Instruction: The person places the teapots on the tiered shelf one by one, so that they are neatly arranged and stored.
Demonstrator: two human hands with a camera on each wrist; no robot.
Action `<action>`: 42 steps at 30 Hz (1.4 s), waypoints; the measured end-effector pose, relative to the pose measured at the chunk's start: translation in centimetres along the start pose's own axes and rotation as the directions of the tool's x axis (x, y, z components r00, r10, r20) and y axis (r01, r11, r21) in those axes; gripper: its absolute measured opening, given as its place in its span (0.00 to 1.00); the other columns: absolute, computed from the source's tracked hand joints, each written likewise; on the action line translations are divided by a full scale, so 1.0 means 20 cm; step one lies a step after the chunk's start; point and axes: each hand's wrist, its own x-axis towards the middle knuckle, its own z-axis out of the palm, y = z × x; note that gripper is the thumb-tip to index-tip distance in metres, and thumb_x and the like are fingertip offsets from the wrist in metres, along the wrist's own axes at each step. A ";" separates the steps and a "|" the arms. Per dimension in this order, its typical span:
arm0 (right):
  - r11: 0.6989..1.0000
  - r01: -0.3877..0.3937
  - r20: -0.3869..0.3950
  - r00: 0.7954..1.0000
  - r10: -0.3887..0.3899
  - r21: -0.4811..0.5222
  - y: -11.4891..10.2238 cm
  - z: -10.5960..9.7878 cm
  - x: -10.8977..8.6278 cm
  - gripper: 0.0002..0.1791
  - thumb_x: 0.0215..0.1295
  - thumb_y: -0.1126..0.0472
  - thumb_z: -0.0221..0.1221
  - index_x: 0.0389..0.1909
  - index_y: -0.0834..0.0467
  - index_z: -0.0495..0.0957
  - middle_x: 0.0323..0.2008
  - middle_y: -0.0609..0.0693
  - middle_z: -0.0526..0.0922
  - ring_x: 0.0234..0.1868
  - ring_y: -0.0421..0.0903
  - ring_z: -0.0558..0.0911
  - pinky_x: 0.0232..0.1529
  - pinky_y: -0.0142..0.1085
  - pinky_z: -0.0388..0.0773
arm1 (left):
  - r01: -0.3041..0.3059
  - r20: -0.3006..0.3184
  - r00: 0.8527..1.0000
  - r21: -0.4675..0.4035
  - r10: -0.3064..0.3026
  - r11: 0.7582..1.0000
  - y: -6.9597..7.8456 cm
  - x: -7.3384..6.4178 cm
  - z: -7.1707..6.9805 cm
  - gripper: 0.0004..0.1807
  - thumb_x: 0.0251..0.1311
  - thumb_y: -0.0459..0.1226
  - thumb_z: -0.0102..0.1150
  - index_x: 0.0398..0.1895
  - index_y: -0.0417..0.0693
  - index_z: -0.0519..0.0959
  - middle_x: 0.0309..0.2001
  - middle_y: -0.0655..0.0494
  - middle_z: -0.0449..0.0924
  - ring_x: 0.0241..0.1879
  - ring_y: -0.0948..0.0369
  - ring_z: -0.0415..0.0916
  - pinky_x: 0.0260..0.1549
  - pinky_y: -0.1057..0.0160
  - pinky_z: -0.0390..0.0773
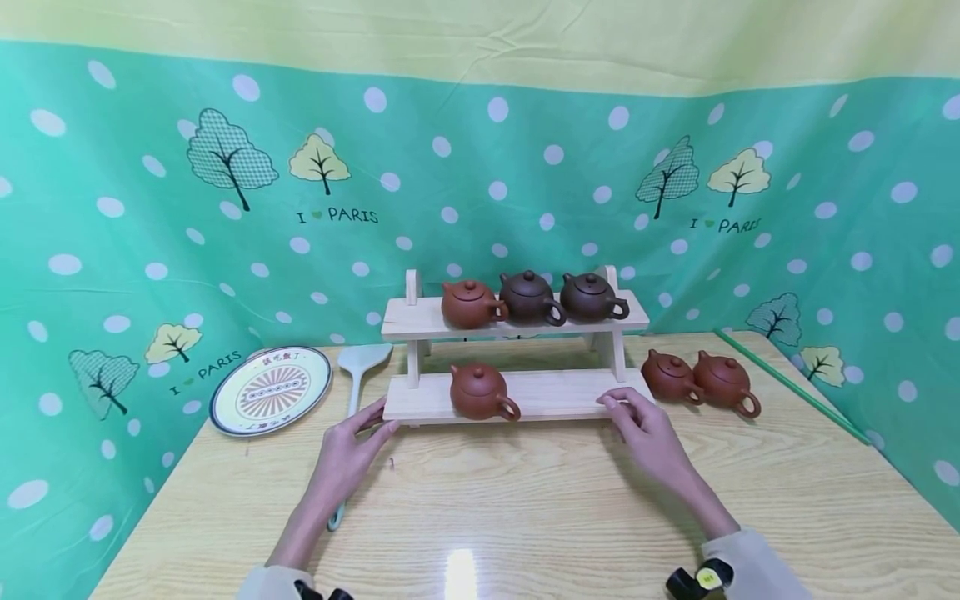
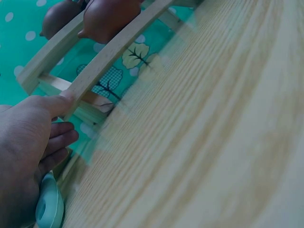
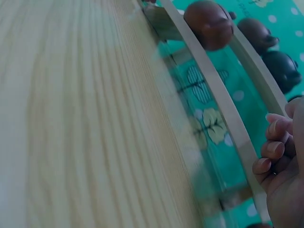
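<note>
A two-tier wooden display stand [image 1: 551, 395] stands on the table. My left hand [image 1: 351, 450] holds the left end of its lower shelf, thumb at the front corner; in the left wrist view the thumb lies against the board end. My right hand [image 1: 647, 432] grips the shelf near its right front corner, fingers curled in the right wrist view. A red-brown teapot [image 1: 478, 392] sits on the lower shelf, left of centre. Up top are an orange-brown teapot [image 1: 468, 305] and two dark brown teapots, one in the middle [image 1: 528, 298] and one at right [image 1: 588, 297].
Two reddish teapots [image 1: 670, 377] [image 1: 726, 383] stand on the table right of the stand. A green stick [image 1: 795, 387] lies beyond them. At left are a patterned plate [image 1: 272, 392] and a pale spatula [image 1: 362, 360]. A polka-dot curtain [image 1: 480, 150] hangs behind.
</note>
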 end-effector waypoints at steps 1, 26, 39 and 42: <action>1.000 -0.002 -0.010 1.000 0.002 -0.009 0.01 -0.02 -0.01 0.10 0.82 0.61 0.53 0.48 0.61 0.82 0.19 0.45 0.69 0.19 0.39 0.68 0.19 0.34 0.66 | -0.001 0.000 1.000 -0.003 0.001 1.000 0.00 0.00 0.00 0.30 0.68 0.44 0.69 0.68 0.38 0.76 0.55 0.43 0.85 0.58 0.47 0.81 0.60 0.48 0.78; 0.985 -0.101 -0.153 0.985 0.079 -0.139 0.21 -0.34 -0.09 0.18 0.84 0.54 0.50 0.55 0.63 0.79 0.21 0.51 0.72 0.21 0.43 0.69 0.19 0.37 0.65 | 0.002 0.002 1.000 -0.023 -0.001 1.000 0.00 0.00 0.00 0.30 0.67 0.43 0.70 0.68 0.37 0.76 0.55 0.43 0.85 0.58 0.47 0.81 0.57 0.51 0.80; 0.978 -0.155 -0.235 0.965 0.120 -0.138 0.29 -0.42 -0.09 0.20 0.85 0.53 0.48 0.56 0.67 0.76 0.24 0.55 0.73 0.22 0.41 0.69 0.19 0.35 0.65 | -0.009 -0.008 1.000 -0.014 0.009 1.000 0.00 0.00 0.00 0.30 0.68 0.42 0.69 0.68 0.35 0.76 0.54 0.42 0.85 0.58 0.46 0.81 0.56 0.52 0.81; 0.974 -0.183 -0.241 0.959 0.147 -0.131 0.30 -0.43 -0.08 0.22 0.85 0.51 0.47 0.57 0.67 0.75 0.25 0.54 0.73 0.23 0.42 0.69 0.20 0.35 0.66 | -0.006 -0.006 1.000 -0.024 0.006 1.000 0.00 0.00 0.01 0.30 0.68 0.42 0.69 0.68 0.36 0.76 0.54 0.42 0.85 0.58 0.47 0.81 0.56 0.54 0.81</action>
